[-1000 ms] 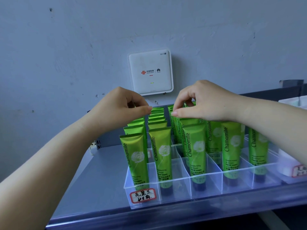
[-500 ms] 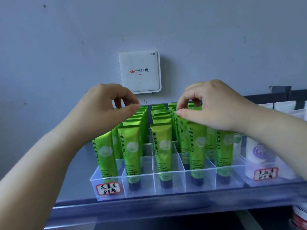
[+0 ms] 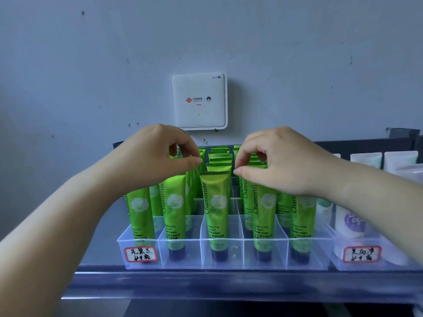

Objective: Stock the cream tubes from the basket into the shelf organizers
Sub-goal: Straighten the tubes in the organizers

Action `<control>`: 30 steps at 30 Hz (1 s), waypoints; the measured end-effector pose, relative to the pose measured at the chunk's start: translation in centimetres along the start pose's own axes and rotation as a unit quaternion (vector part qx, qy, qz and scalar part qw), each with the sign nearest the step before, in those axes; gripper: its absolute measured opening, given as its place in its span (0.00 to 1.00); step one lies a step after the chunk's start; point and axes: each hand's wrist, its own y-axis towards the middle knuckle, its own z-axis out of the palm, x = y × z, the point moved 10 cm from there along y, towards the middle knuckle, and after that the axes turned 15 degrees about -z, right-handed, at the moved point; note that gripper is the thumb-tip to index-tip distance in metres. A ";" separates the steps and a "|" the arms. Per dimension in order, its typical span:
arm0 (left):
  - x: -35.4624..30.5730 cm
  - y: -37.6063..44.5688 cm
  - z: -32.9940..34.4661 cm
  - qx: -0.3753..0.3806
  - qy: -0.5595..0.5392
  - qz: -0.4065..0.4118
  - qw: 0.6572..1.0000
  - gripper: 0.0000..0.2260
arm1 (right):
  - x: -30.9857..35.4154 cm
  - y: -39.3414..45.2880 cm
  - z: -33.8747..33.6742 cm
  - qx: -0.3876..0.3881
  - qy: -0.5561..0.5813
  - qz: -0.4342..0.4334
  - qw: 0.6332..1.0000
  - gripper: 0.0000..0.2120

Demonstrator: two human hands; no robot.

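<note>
Your left hand point(image 3: 158, 156) and right hand point(image 3: 279, 161) were curled over the green tubes point(image 3: 216, 202) in the clear organizer point(image 3: 223, 252) on the shelf point(image 3: 206, 282) — probably straightening rows — but I couldn't tell if they pinched any.

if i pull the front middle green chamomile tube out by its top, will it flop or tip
The front middle tube probably lifts without flopping: it stands straight on its dark cap with a flat crimped top. Its glossy skin looks somewhat slippery, so pinch the crimp. Set back loosely it may lean, being tall on a narrow cap, though the clear organizer walls around its base should catch it.
</note>
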 end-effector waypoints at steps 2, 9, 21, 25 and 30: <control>0.6 0.5 -0.1 0.007 0.011 0.002 1.000 0.02 | 0.0 0.6 -0.1 -0.001 0.004 0.001 1.000 0.04; 0.9 3.3 -0.7 0.037 0.007 0.019 0.999 0.03 | -1.8 2.7 -0.3 -0.002 0.013 0.043 0.999 0.06; 0.7 9.9 3.1 0.115 0.102 0.059 0.986 0.04 | -7.2 5.7 1.1 0.100 -0.011 0.106 0.989 0.04; 0.8 11.1 5.3 0.144 0.144 0.066 0.977 0.02 | -8.8 6.9 2.7 0.138 -0.034 0.101 0.985 0.05; 0.8 12.1 7.1 0.152 0.189 0.071 0.968 0.06 | -10.0 7.9 5.0 0.191 -0.059 0.083 0.976 0.08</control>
